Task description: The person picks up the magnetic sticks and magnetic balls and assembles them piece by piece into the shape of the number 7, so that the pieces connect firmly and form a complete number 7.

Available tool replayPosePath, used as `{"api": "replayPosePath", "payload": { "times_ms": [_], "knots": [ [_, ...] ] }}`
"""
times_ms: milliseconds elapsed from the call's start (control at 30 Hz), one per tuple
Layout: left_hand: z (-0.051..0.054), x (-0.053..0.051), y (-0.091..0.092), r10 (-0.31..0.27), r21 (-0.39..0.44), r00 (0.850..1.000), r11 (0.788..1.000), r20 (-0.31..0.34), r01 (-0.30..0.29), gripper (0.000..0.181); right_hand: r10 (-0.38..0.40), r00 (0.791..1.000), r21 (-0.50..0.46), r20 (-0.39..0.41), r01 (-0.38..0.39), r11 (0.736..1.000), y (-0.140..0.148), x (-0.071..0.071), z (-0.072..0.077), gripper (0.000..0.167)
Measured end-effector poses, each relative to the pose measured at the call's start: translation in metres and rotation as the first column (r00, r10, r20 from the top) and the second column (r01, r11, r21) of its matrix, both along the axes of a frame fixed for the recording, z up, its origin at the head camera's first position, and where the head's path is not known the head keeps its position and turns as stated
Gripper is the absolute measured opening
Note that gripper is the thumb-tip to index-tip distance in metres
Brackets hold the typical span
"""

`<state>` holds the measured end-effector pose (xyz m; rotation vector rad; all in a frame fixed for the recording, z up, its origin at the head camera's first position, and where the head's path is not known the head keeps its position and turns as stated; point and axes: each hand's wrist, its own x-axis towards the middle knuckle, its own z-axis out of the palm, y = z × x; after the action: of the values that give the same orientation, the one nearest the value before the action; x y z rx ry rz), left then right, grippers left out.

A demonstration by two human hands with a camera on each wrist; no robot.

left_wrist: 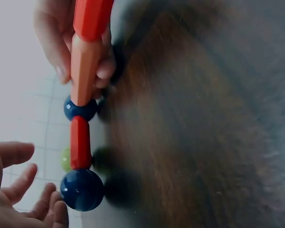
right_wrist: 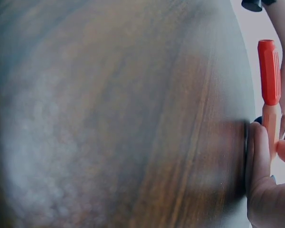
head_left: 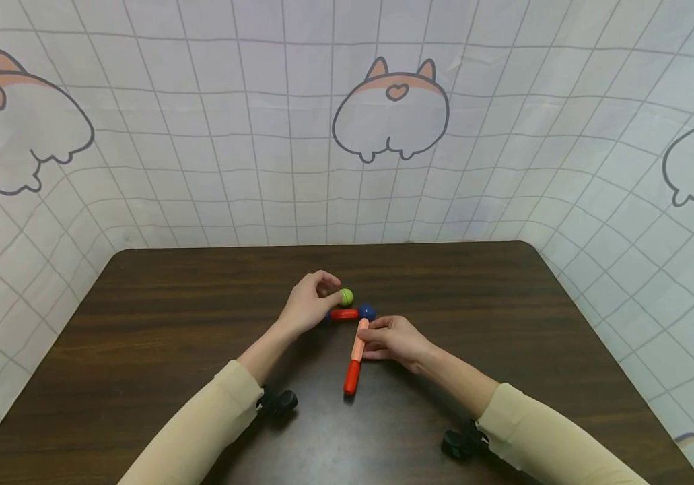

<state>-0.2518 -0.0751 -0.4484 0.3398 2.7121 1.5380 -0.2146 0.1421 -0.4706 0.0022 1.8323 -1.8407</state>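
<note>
My right hand (head_left: 398, 341) pinches the peach part of a peach-and-red stick (head_left: 353, 377) between thumb and fingers. Its peach end meets a blue ball (head_left: 367, 312), at the right end of a short red rod (head_left: 344, 314). A second blue ball (left_wrist: 82, 190) sits at the rod's other end, mostly covered by my left hand in the head view. Behind the rod is a green ball (head_left: 347, 297). My left hand (head_left: 311, 302) hovers around the rod's left end, fingers loosely bent and spread; whether it touches the second blue ball I cannot tell.
Everything lies on a dark wood-grain table (head_left: 159, 323) with rounded far corners. A white grid-patterned curtain (head_left: 231, 135) with cartoon animal prints surrounds its back and sides. Black wrist-worn devices (head_left: 279, 402) sit under both sleeves, close to the tabletop.
</note>
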Motion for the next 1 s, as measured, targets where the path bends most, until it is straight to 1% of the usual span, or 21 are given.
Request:
{"api": "replayPosePath", "payload": {
  "times_ms": [67,167,267,367,467,533,800,933,1000],
  "knots": [
    [-0.003,-0.006,0.003,-0.015,-0.031,1.000,0.999,0.002,0.015,0.035,0.002,1.000,0.004,-0.003,-0.002,1.000,0.001,0.000,0.000,0.042],
    [-0.008,-0.013,0.007,-0.045,-0.064,0.998,0.997,0.033,0.047,0.044,0.008,1.000,0.004,-0.007,-0.008,1.000,0.001,0.000,-0.001,0.042],
    [-0.010,-0.018,0.010,-0.065,-0.093,0.997,0.993,0.050,0.070,0.047,0.016,1.000,-0.003,-0.014,-0.016,1.000,0.002,0.000,-0.001,0.043],
    [-0.012,-0.021,0.012,-0.087,-0.116,0.994,0.989,0.068,0.095,0.046,0.014,1.000,-0.008,-0.014,-0.014,1.000,0.002,0.001,-0.002,0.043],
    [-0.012,-0.022,0.013,-0.118,-0.117,0.989,0.985,0.091,0.128,0.043,0.006,1.000,-0.006,-0.010,-0.006,1.000,0.001,0.001,-0.003,0.043],
    [-0.011,-0.022,0.014,-0.127,-0.112,0.987,0.984,0.100,0.138,0.042,0.004,1.000,-0.003,-0.010,-0.004,1.000,0.002,0.000,-0.003,0.043],
    [-0.013,-0.021,0.012,-0.134,-0.105,0.987,0.984,0.092,0.144,0.031,-0.003,1.000,-0.027,-0.009,0.002,1.000,-0.001,0.000,-0.002,0.040],
    [-0.015,-0.022,0.013,-0.139,-0.097,0.986,0.984,0.090,0.148,0.030,-0.017,1.000,-0.030,0.003,0.017,0.999,-0.003,-0.001,-0.002,0.037],
    [-0.016,-0.022,0.013,-0.139,-0.091,0.986,0.985,0.088,0.147,0.030,-0.026,1.000,-0.034,0.003,0.026,0.999,-0.004,0.000,-0.002,0.038]
  ]
}}
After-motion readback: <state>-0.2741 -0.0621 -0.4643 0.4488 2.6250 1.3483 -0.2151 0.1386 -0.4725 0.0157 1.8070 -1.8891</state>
